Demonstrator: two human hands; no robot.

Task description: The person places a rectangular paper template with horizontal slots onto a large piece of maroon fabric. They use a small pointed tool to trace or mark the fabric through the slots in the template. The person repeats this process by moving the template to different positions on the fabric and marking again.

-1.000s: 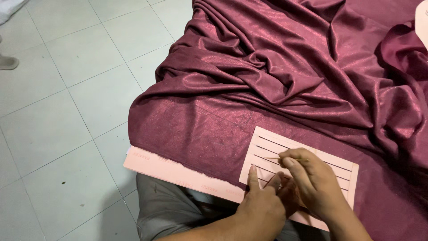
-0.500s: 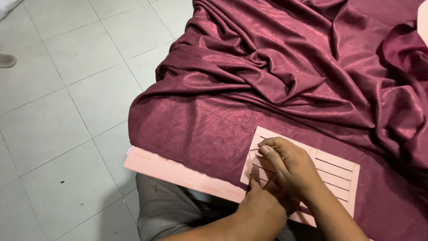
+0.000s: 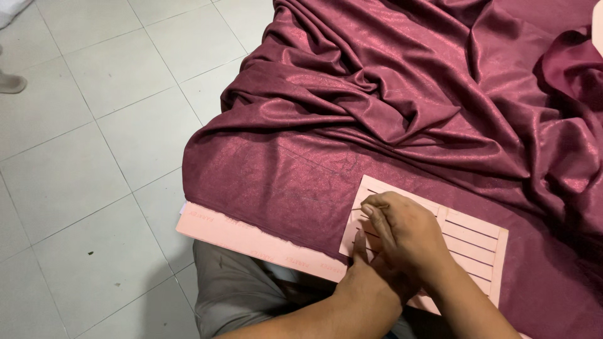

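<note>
A pink card template (image 3: 474,242) with several long slits lies on dark maroon fabric (image 3: 402,113) near the table's front edge. My right hand (image 3: 402,229) rests on the card's left part, fingers pinched on a small thin marker whose tip sits at the card's left end. My left hand (image 3: 367,285) presses down on the card's lower left corner, thumb pointing up, partly under the right hand. The marker is mostly hidden by my fingers.
A pink strip (image 3: 251,235) at the table edge sticks out below the fabric. The fabric lies bunched in folds toward the back and right. Grey tiled floor (image 3: 94,157) is on the left, with a shoe (image 3: 11,81) at the far left. My grey-trousered leg (image 3: 239,289) is below.
My right hand has slid leftward along the card, from its middle to its left end. My left hand has stayed pressed on the card's lower left corner.
</note>
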